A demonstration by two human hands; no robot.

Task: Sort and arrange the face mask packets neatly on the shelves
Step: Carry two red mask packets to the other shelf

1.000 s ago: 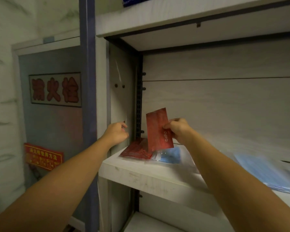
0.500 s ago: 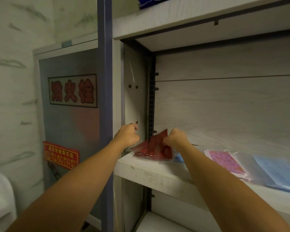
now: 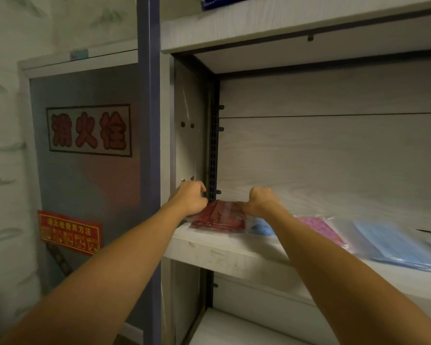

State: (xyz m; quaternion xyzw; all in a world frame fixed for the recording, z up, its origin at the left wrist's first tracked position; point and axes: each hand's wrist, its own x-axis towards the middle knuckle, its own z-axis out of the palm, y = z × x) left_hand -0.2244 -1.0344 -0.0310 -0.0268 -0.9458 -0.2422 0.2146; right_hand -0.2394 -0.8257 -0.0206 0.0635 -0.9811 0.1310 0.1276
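Glossy, crinkled red packets [image 3: 218, 219] lie stacked flat at the left end of the pale wood-grain shelf [image 3: 234, 257], beside the side panel. The left hand [image 3: 190, 199] and right hand [image 3: 260, 201] rest on the stack's ends, fingers curled onto the plastic. Clear packets of blue masks [image 3: 393, 245] and a pink packet [image 3: 321, 229] lie further right. A second ago the right hand held one red packet upright; it now lies flat.

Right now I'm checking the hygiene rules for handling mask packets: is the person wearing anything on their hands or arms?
No. The left hand and right hand are bare, with no gloves. Both forearms are uncovered as far as the picture's bottom edge, with no sleeve or cuff in view. No watch, bracelet or ring shows on the sides facing the head camera; the fingers are largely hidden from it.
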